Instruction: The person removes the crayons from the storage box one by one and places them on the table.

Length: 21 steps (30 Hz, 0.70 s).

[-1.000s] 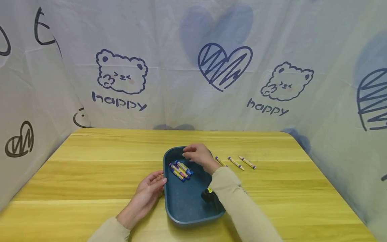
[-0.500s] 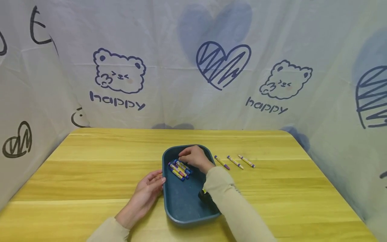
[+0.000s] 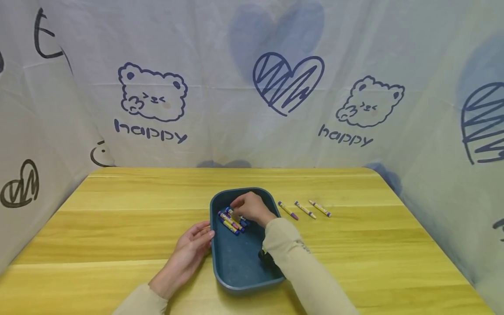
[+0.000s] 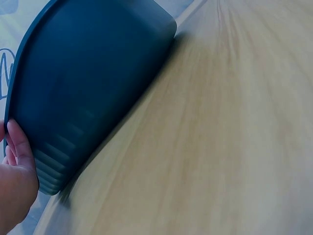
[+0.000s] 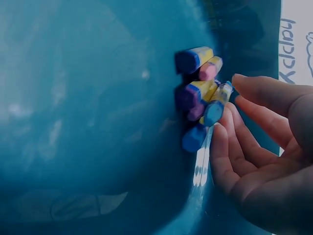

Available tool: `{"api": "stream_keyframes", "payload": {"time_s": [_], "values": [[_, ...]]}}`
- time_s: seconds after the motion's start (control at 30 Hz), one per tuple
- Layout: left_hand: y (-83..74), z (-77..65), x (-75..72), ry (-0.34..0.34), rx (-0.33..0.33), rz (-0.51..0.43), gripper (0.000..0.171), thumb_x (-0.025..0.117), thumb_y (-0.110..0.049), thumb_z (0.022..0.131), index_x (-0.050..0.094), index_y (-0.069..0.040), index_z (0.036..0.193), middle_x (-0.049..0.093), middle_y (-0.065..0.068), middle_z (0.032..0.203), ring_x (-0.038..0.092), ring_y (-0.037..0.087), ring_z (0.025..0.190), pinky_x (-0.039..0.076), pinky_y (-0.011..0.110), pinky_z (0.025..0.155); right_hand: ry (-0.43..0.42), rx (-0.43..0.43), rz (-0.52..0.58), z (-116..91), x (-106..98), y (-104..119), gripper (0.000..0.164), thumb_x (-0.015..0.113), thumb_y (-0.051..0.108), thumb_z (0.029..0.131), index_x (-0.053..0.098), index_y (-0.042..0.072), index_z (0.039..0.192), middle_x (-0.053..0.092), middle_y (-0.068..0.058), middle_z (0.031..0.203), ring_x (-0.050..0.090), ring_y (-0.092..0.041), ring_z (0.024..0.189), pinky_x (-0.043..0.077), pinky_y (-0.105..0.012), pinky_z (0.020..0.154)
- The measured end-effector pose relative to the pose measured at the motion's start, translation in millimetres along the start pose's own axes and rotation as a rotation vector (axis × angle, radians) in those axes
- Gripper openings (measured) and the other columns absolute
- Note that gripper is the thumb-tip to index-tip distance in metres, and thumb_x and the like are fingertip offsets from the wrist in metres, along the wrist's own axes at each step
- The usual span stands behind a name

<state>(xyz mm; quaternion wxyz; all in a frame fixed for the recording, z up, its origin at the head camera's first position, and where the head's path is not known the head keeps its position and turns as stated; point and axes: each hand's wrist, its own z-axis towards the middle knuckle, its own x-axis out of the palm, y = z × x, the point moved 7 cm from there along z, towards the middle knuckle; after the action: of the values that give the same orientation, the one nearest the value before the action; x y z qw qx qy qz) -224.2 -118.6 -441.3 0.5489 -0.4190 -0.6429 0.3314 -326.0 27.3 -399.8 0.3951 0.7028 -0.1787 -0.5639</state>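
Note:
A dark blue-green tray [image 3: 232, 271] stands on the table. My left hand [image 3: 193, 245] grips its left rim, thumb on the edge and fingers along the outer wall; the left wrist view shows the thumb and fingers [image 4: 19, 152] pinching that rim. Several crayons [image 3: 228, 225] in yellow wrappers with blue ends lie bunched at the tray's far left. Over them reaches my right hand [image 3: 252, 208], partly hiding them. In the right wrist view, its thumb and fingertips [image 5: 220, 134] curl round a light-blue crayon [image 5: 213, 111] at the pile's edge.
To the tray's right, three more crayons lie on the wooden table: a purple-tipped crayon [image 3: 288, 211], a pale-tipped crayon [image 3: 305, 210] and another pale-tipped crayon [image 3: 320, 208]. A white curtain [image 3: 220, 109] with blue drawings hangs behind the table.
My right hand has come down and slightly left inside the tray, onto the bunched crayons. The left hand keeps its hold on the rim.

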Motion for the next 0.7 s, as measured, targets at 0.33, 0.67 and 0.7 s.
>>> {"api": "stream_keyframes", "payload": {"time_s": [0.33, 0.67, 0.7], "values": [[0.0, -0.1, -0.1, -0.002, -0.012, 0.005, 0.037, 0.054, 0.005, 0.093, 0.042, 0.007, 0.128, 0.056, 0.004, 0.098, 0.054, 0.012, 0.086, 0.046, 0.022, 0.076, 0.020, 0.002, -0.076, 0.5, 3.1, 0.5, 0.020, 0.078, 0.002, 0.075, 0.074, 0.000, 0.094, 0.069, -0.003, 0.079, 0.055, -0.010, 0.066, 0.047, -0.022, 0.060], [-0.6, 0.6, 0.6, -0.004, -0.007, 0.000, 0.035, 0.053, 0.005, 0.093, 0.043, 0.007, 0.126, 0.056, 0.004, 0.096, 0.054, 0.011, 0.084, 0.046, 0.022, 0.075, -0.026, 0.013, -0.091, 0.4, -1.4, 2.2, 0.017, 0.072, 0.004, 0.079, 0.074, 0.001, 0.096, 0.071, -0.005, 0.087, 0.062, -0.016, 0.077, 0.052, -0.026, 0.066], [-0.6, 0.6, 0.6, -0.003, -0.006, 0.001, 0.035, 0.053, 0.005, 0.093, 0.043, 0.007, 0.126, 0.056, 0.004, 0.096, 0.054, 0.011, 0.084, 0.046, 0.022, 0.075, -0.031, 0.014, -0.093, 0.1, -2.1, 2.6, 0.017, 0.071, 0.005, 0.080, 0.074, 0.001, 0.096, 0.071, -0.005, 0.086, 0.062, -0.016, 0.077, 0.051, -0.027, 0.066]]}}
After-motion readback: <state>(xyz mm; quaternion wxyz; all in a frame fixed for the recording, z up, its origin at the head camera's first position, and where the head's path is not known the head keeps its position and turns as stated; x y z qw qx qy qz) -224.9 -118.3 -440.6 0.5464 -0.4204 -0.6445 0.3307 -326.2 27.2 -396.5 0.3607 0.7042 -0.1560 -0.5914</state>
